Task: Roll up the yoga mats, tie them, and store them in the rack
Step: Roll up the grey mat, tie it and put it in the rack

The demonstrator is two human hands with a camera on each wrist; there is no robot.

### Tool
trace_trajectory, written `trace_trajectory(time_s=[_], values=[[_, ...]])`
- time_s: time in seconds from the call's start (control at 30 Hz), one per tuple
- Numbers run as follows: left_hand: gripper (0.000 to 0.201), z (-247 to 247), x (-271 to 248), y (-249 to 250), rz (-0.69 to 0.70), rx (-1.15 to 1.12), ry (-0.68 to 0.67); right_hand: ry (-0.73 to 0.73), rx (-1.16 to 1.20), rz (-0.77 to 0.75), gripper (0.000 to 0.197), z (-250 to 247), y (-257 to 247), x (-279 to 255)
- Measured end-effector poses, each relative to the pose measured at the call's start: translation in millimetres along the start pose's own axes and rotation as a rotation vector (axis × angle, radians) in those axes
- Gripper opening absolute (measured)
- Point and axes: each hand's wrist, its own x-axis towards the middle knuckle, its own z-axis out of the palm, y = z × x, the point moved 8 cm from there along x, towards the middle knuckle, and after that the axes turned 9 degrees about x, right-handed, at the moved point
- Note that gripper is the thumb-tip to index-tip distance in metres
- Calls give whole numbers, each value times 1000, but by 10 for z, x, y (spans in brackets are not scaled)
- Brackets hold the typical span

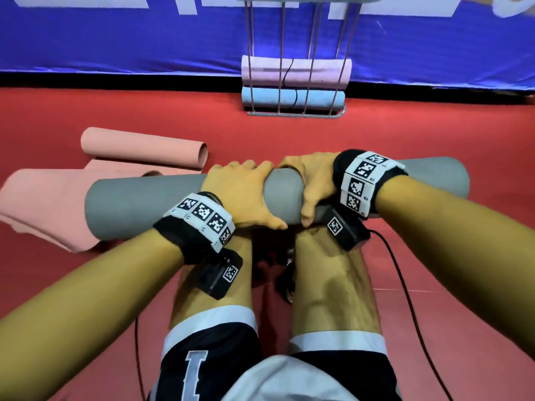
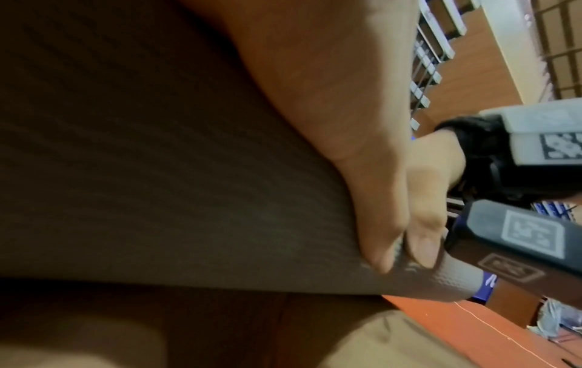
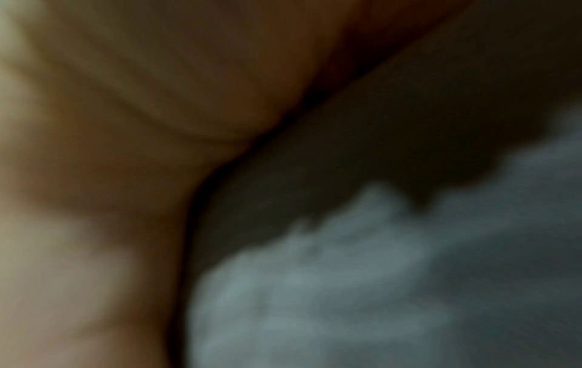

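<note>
While the grey mat (image 1: 139,201) lies rolled across the person's shins, its long axis running left to right, both hands clamp its middle side by side: left hand (image 1: 240,195) and right hand (image 1: 314,185) about equally near, fingers wrapped over the top. No tie on it that I can see. Left of the grey mat, one pink mat (image 1: 139,149) sits half rolled. Beyond it, the rack (image 1: 292,114) holds two mats: a blue mat (image 1: 318,98) and a lilac mat (image 1: 324,72).
</note>
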Motion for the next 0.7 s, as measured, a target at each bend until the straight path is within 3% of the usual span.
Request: trace_trajectory(time_s=[0.07,0.2,0.37,0.53,0.7], values=[[113,-14,60,-23,-5,-15,-15,2,26,2,101,-20,7,36],[110,-25,218,-108,7,-52,-95,120,-14,-8,129,-96,18,1],[108,6,391,-137,35,-81,-189,301,-448,-4,146,151,17,-163],[104,41,465,-130,30,-101,-203,376,-454,17,118,69,-6,-94],[108,26,450,-141,10,-107,-199,344,-424,11,111,-14,15,-36]])
